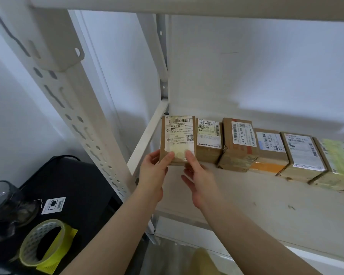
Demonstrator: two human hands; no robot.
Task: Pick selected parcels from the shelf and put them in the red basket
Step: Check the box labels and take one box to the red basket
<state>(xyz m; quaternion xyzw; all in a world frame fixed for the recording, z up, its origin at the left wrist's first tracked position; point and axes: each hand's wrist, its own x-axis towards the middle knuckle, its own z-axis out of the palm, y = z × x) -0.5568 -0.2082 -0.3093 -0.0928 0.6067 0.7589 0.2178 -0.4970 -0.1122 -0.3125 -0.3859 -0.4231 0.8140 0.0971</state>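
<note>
Forearms fill the lower frame, both reaching up and forward to the leftmost parcel (178, 139) on the shelf (246, 195). That parcel stands upright at the left end of a row of cardboard boxes (266, 149), its long axis vertical and its label facing the camera, touching the next box on its right. Left hand (154, 169) pinches the lower left corner, thumb on the front face; right hand (197, 175) has its thumb pressed on the lower right of the face with the other fingers loose and spread below, so its hold looks partial. Both hands sit below the parcel, roughly equally near. I judge the coming move is a pull toward the body and down. No red basket is in view, so where it goes I cannot tell. A tape roll (43, 242) lies low at the left
</note>
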